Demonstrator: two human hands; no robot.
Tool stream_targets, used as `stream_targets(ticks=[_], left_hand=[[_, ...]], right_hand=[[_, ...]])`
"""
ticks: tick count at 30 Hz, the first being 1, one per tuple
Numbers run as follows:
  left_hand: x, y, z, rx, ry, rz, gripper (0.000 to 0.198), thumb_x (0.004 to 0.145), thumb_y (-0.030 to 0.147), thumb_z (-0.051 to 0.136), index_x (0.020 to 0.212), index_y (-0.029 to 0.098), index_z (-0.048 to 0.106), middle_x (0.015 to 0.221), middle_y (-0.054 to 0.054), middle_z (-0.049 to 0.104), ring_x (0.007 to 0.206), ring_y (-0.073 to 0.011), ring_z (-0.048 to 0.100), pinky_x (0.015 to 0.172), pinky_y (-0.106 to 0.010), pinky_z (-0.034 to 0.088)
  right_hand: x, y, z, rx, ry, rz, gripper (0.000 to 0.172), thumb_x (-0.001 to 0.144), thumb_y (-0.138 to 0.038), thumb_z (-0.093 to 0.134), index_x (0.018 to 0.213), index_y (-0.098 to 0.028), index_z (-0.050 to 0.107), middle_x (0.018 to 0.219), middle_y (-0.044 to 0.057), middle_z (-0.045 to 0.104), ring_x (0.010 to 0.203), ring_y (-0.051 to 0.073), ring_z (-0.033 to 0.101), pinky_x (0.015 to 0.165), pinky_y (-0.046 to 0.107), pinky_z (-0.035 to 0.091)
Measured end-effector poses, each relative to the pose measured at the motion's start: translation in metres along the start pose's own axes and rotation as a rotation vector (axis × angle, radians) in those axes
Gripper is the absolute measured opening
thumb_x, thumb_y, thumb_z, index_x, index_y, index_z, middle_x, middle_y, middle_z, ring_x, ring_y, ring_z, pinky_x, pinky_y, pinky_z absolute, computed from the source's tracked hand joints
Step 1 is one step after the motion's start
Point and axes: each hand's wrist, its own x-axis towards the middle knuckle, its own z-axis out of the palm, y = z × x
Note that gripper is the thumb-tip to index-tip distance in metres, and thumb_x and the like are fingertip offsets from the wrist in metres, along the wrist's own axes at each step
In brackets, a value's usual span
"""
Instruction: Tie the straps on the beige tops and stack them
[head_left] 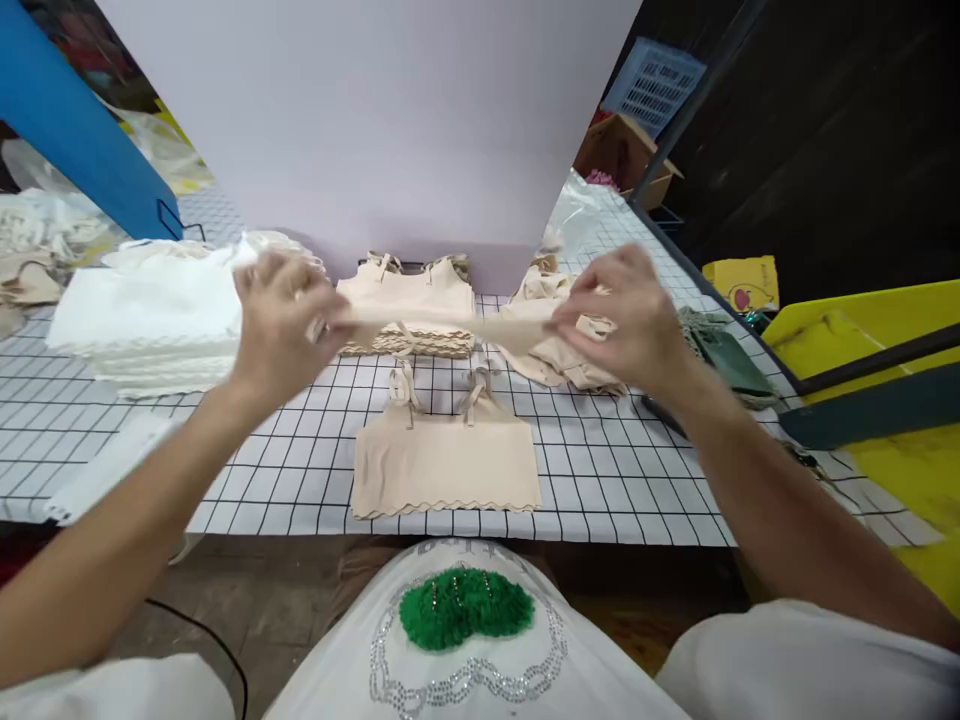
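My left hand (281, 325) and my right hand (626, 320) are raised above the table, fingers pinched on the two ends of a beige top (510, 328). The cloth is pulled out between them into a narrow band, seen nearly edge-on and smeared by motion. Below it, a beige camisole top (446, 460) lies flat near the table's front edge, straps pointing away from me and wavy hem towards me. Behind the held cloth sits a neat stack of beige camisole tops (409, 290). Loose beige garments (559, 360) are heaped beneath my right hand.
White folded garments (150, 320) form a tall stack at left on the checked tablecloth (292, 470). A pale upright panel (375, 120) closes off the back. At right are a dark green phone-like object (735, 362), a yellow bin (870, 340) and a cardboard box (622, 155).
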Motion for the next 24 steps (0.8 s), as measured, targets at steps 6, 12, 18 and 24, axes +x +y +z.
stream_targets(ticks=[6, 12, 18, 24], left_hand=[[-0.129, 0.009, 0.05, -0.185, -0.341, 0.041, 0.02, 0.082, 0.006, 0.053, 0.082, 0.021, 0.065, 0.083, -0.006, 0.069, 0.084, -0.024, 0.059, 0.078, -0.039, 0.046], [-0.165, 0.015, 0.052, -0.219, -0.308, 0.072, 0.031, 0.082, 0.002, 0.051, 0.094, 0.022, 0.072, 0.086, -0.008, 0.067, 0.081, -0.0237, 0.059, 0.073, -0.038, 0.047], [-0.181, 0.018, 0.03, -0.352, -0.445, 0.049, 0.039, 0.089, 0.004, 0.047, 0.108, 0.026, 0.073, 0.097, -0.008, 0.068, 0.09, -0.0228, 0.063, 0.078, -0.037, 0.053], [-0.137, -0.003, 0.033, -0.447, -0.509, -0.227, 0.032, 0.094, 0.023, 0.052, 0.118, 0.028, 0.072, 0.115, -0.01, 0.067, 0.11, -0.0251, 0.066, 0.09, -0.036, 0.056]], right_hand=[[-0.116, -0.014, 0.073, 0.168, -0.235, 0.1, 0.018, 0.09, -0.011, 0.056, 0.085, -0.023, 0.068, 0.08, 0.006, 0.067, 0.087, 0.026, 0.057, 0.078, 0.048, 0.051], [-0.143, -0.031, 0.082, 0.208, -0.176, 0.117, 0.021, 0.09, -0.009, 0.053, 0.087, -0.024, 0.067, 0.08, 0.006, 0.068, 0.085, 0.025, 0.055, 0.077, 0.045, 0.05], [-0.162, -0.042, 0.077, 0.125, -0.296, 0.07, 0.011, 0.095, -0.019, 0.059, 0.089, -0.021, 0.069, 0.088, 0.008, 0.07, 0.092, 0.027, 0.058, 0.09, 0.054, 0.045], [-0.124, -0.037, 0.082, 0.154, -0.121, 0.058, 0.014, 0.095, -0.027, 0.065, 0.107, -0.021, 0.069, 0.088, 0.009, 0.07, 0.085, 0.025, 0.056, 0.078, 0.045, 0.049]])
